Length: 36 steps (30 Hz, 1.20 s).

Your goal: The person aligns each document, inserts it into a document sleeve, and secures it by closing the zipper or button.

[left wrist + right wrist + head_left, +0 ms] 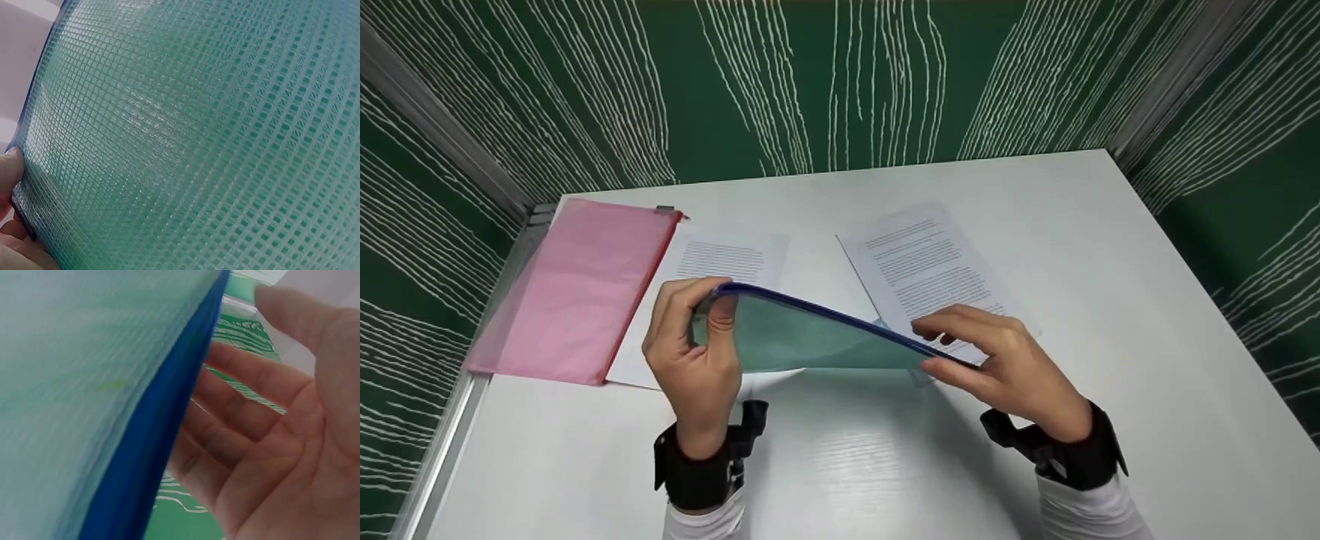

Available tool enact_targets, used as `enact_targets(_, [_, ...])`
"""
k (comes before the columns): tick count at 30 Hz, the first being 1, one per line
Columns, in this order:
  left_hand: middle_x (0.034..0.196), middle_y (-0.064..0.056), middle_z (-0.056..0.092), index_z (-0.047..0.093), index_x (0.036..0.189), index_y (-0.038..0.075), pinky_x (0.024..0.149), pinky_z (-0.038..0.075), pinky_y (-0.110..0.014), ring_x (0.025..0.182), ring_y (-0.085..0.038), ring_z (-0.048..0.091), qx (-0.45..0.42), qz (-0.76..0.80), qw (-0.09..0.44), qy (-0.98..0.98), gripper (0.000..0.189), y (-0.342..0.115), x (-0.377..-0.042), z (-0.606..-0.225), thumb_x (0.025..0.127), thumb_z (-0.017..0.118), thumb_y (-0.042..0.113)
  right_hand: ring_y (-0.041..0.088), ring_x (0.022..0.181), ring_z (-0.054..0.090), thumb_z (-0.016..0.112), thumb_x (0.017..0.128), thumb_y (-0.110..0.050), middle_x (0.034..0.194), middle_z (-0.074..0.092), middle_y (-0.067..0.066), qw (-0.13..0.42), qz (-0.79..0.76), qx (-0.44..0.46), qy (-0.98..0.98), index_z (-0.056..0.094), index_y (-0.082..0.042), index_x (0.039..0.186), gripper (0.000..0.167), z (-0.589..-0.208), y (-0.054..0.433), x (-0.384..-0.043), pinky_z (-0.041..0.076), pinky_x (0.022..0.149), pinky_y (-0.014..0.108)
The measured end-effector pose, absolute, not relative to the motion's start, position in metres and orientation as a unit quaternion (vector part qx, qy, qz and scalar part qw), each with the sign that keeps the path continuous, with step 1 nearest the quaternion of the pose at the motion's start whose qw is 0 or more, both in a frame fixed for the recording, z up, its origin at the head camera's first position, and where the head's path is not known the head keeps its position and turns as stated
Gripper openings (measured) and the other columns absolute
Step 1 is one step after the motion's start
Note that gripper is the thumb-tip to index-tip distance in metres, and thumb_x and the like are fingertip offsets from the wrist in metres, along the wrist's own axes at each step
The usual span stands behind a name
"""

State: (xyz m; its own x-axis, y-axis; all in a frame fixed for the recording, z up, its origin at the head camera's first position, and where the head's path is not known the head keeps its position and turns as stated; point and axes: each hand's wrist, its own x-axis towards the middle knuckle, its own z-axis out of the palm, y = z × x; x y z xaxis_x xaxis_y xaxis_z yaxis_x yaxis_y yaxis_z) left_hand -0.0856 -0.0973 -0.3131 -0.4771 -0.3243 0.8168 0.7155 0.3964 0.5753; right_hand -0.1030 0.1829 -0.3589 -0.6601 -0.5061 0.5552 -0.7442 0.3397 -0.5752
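A blue-green mesh zipper pouch point(817, 337) is held up above the table, its dark blue zipper edge point(825, 309) slanting down to the right. My left hand point(690, 367) pinches the pouch's upper left corner, thumb in front and fingers behind. At the lower right end of that edge is my right hand point(1012, 364), thumb and fingers spread apart. In the right wrist view the fingers point(225, 399) reach behind the blue edge, while the thumb stands away from it. Green mesh point(185, 135) fills most of the left wrist view.
A pink zipper pouch point(585, 292) with a red edge lies at the left of the white table point(1110, 300), overlapping a printed sheet point(720, 259). Another printed sheet point(922, 255) lies behind the right hand. Green walls point(885, 82) with white lines surround the table.
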Motion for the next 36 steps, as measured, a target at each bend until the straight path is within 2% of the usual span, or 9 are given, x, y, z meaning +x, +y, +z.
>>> enact_targets(6, [0.078, -0.016, 0.059, 0.066, 0.086, -0.008, 0.070, 0.044, -0.026, 0.075, -0.020, 0.057, -0.173, -0.520, 0.487, -0.680, 0.014, -0.089, -0.083, -0.312, 0.083, 0.065, 0.006, 0.006, 0.077, 0.061, 0.066, 0.083, -0.007, 0.091, 0.066, -0.003, 0.099, 0.411, 0.404, -0.811, 0.065, -0.012, 0.109, 0.027, -0.368, 0.175, -0.103, 0.046, 0.069, 0.013])
enact_targets(12, [0.083, -0.016, 0.060, 0.065, 0.097, -0.006, 0.072, 0.044, -0.027, 0.078, -0.019, 0.056, -0.193, -0.507, 0.493, -0.680, 0.022, -0.091, -0.089, -0.328, 0.085, 0.065, 0.013, 0.006, 0.077, 0.063, 0.062, 0.086, -0.004, 0.088, 0.069, -0.004, 0.126, 0.410, 0.398, -0.811, 0.068, -0.012, 0.103, 0.020, -0.374, 0.172, -0.108, 0.047, 0.068, 0.013])
enact_targets(20, [0.097, -0.020, 0.059, 0.052, 0.112, -0.013, 0.089, 0.042, -0.034, 0.097, -0.026, 0.056, -0.159, -0.514, 0.485, -0.689, 0.040, -0.092, -0.087, -0.314, 0.075, 0.066, -0.011, 0.007, 0.074, 0.066, 0.062, 0.082, 0.007, 0.087, 0.071, 0.007, 0.142, 0.460, 0.358, -0.800, 0.069, -0.003, 0.100, 0.022, -0.373, 0.174, -0.108, 0.049, 0.064, 0.013])
enact_targets(24, [0.112, -0.024, 0.055, 0.049, 0.116, -0.013, 0.098, 0.034, -0.040, 0.111, -0.026, 0.049, -0.114, -0.487, 0.495, -0.710, 0.046, -0.096, -0.088, -0.311, 0.074, 0.067, -0.010, 0.005, 0.072, 0.065, 0.061, 0.081, 0.011, 0.087, 0.071, 0.010, 0.159, 0.484, 0.333, -0.794, 0.069, 0.000, 0.098, 0.022, -0.372, 0.176, -0.109, 0.049, 0.062, 0.012])
enact_targets(29, [0.126, -0.027, 0.043, 0.043, 0.124, -0.013, 0.106, 0.026, -0.039, 0.123, -0.027, 0.037, -0.044, -0.461, 0.501, -0.731, 0.059, -0.107, -0.096, -0.318, 0.073, 0.070, -0.003, 0.006, 0.068, 0.064, 0.057, 0.081, 0.014, 0.087, 0.070, 0.013, 0.161, 0.531, 0.304, -0.775, 0.068, 0.003, 0.101, 0.025, -0.370, 0.181, -0.108, 0.046, 0.058, 0.014])
enact_targets(32, [0.138, -0.022, 0.034, 0.033, 0.135, -0.008, 0.109, 0.021, -0.037, 0.131, -0.023, 0.028, 0.007, -0.464, 0.467, -0.753, 0.074, -0.115, -0.103, -0.330, 0.075, 0.073, 0.007, 0.007, 0.069, 0.064, 0.058, 0.081, 0.013, 0.086, 0.070, 0.012, 0.152, 0.560, 0.280, -0.765, 0.068, 0.003, 0.101, 0.025, -0.368, 0.183, -0.108, 0.048, 0.060, 0.016])
enact_targets(36, [0.145, -0.012, 0.027, 0.016, 0.145, 0.001, 0.108, 0.025, -0.037, 0.132, -0.019, 0.030, 0.048, -0.495, 0.382, -0.779, 0.088, -0.125, -0.113, -0.348, 0.079, 0.072, 0.021, 0.006, 0.064, 0.060, 0.060, 0.082, 0.010, 0.080, 0.069, 0.009, 0.151, 0.597, 0.241, -0.751, 0.069, 0.003, 0.099, 0.021, -0.365, 0.185, -0.107, 0.047, 0.057, 0.017])
